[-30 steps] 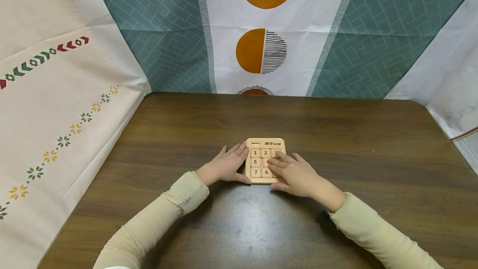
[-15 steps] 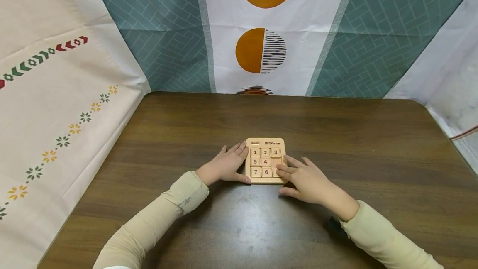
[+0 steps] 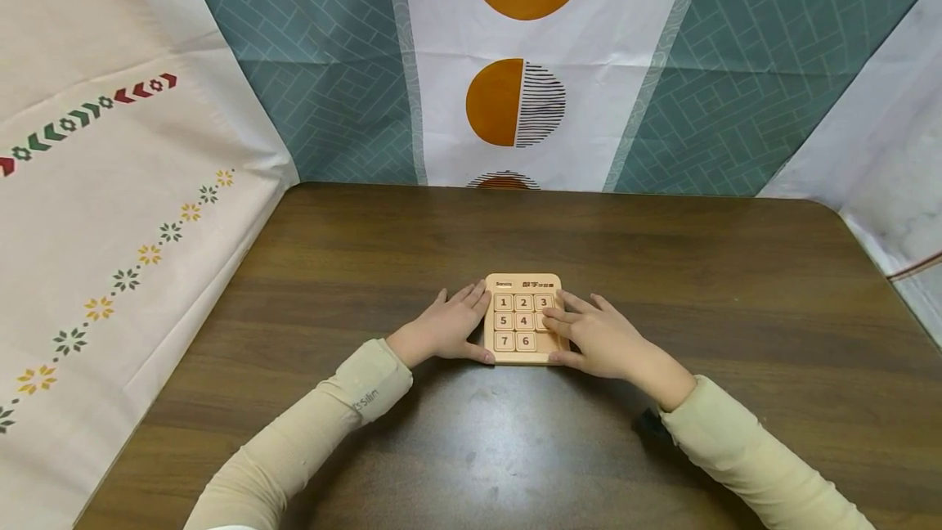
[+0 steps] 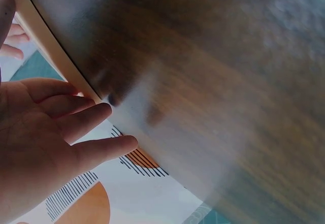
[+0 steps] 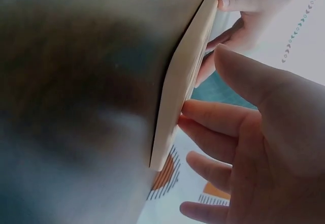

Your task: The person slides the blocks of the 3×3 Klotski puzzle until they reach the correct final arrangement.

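Observation:
A wooden number slide puzzle [image 3: 524, 278] lies flat on the table, its printed edge away from me. Rows from the far side read 1, 2, 3, then 5, 4 and a tile [image 3: 540, 321] whose number is covered, then 7, 6 and a gap at the near right. My left hand [image 3: 447, 325] rests along the left side, fingers straight, thumb on the near left corner. On the other side, my right hand [image 3: 607, 339] touches the covered tile with its fingertips, its thumb by the near right corner. In the right wrist view, two fingertips meet the top of the puzzle's frame [image 5: 175, 89].
The brown wooden table [image 3: 412, 227] reaches a patterned teal and white cloth [image 3: 346, 105] at the back. A white cloth with flower prints [image 3: 147, 186] hangs at the left. A small dark object [image 3: 649, 424] shows beside my right wrist.
The tile under my right fingers has slid from the near right cell up to the middle right one, so the gap is now at near right. My left hand has stayed in place.

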A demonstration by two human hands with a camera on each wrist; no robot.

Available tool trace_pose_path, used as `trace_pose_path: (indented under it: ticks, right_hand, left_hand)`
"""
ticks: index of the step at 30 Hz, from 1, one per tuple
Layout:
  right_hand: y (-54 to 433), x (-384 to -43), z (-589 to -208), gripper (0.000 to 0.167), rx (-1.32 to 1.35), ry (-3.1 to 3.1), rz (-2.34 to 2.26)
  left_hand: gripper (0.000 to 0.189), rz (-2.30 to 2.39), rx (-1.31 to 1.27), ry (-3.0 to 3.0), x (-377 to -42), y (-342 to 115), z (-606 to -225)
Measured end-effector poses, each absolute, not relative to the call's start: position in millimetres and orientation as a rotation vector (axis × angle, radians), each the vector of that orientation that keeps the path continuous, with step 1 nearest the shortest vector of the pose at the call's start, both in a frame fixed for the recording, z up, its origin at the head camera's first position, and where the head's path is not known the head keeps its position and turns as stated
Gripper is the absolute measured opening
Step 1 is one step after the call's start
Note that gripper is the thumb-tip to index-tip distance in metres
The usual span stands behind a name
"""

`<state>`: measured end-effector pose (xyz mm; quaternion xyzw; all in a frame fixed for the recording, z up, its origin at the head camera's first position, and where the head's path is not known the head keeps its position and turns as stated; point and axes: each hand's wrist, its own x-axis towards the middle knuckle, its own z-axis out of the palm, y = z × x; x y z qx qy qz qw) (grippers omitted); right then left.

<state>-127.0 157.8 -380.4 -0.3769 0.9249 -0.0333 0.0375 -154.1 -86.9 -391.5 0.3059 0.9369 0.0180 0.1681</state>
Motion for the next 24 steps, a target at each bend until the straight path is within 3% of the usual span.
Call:
trace_pose_path:
  ticks: [11, 24]
  right_hand:
    - [148, -109, -379, 0.059, -1.340, 2.663, -0.220]
    - [165, -107, -375, 0.055, -1.281, 2.679, -0.223]
  left_hand:
    - [0.102, 0.061, 0.861, 2.661, -153, -86, -388]
    - [0.103, 0.051, 0.859, 2.656, -153, -86, -388]
